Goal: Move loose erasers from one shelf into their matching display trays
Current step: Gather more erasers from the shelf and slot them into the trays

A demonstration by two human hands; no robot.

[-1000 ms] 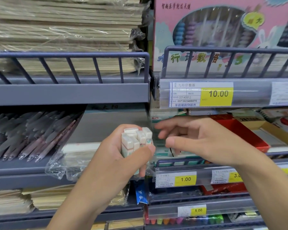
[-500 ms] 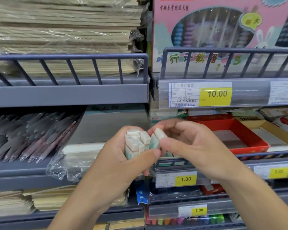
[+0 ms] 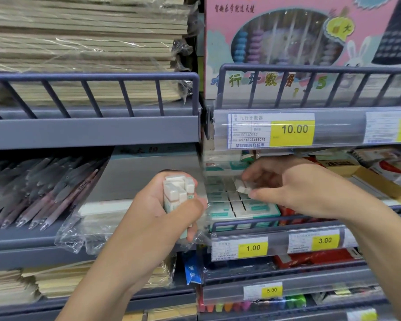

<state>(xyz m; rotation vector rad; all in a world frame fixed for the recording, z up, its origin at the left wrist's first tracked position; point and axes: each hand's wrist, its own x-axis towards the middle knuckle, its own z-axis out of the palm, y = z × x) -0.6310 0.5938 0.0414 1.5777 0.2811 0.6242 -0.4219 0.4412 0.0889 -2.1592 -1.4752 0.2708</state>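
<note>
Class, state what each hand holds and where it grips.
Left hand wraps a bundle of erasers around their sides. Right hand pinches one eraser at its end.

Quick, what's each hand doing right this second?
Left hand: closed around a bundle of erasers.
Right hand: pinching a single eraser over the green display tray.

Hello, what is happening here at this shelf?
A person is restocking erasers. The left hand grips a bundle of erasers upright. The right hand pinches a single eraser over the green-and-white display tray above the 1.00 price tag; it is not yet set down.
</note>
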